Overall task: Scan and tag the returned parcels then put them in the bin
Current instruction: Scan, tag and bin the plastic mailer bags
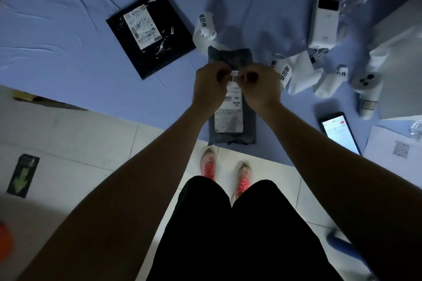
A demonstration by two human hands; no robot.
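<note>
A dark grey parcel bag with a white shipping label lies at the near edge of the blue table. Above it, my left hand and my right hand pinch a small white printed tag between their fingertips, one on each side. A strip of printed tags curls on the table behind the parcel. A second, black parcel with a white label lies to the left.
A white label printer stands at the back right. More loose tags, a white handheld scanner and a lit phone lie to the right. White tiled floor and my feet are below the table edge.
</note>
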